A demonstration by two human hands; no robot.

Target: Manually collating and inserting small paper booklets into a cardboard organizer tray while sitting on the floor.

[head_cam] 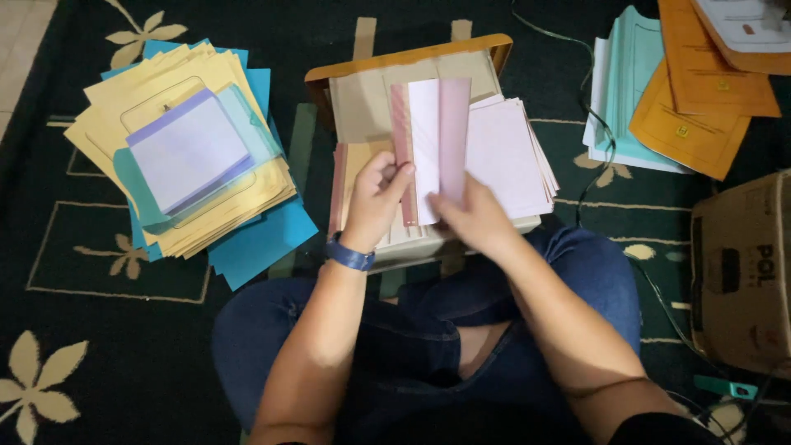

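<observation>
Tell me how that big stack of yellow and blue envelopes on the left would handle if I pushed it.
The stack looks heavy for paper. It is loosely fanned, with edges askew, so it would probably shear and slide apart. The carpet may drag the bottom sheets.

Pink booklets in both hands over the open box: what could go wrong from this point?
The left hand pinches a thin pink strip only at its edge, so it might slip or crease. The right hand holds the pink booklets upright by their lower end; they may fan out and drop into the box. The loose pale sheets overhang the box's right side and might slide onto the carpet.
</observation>
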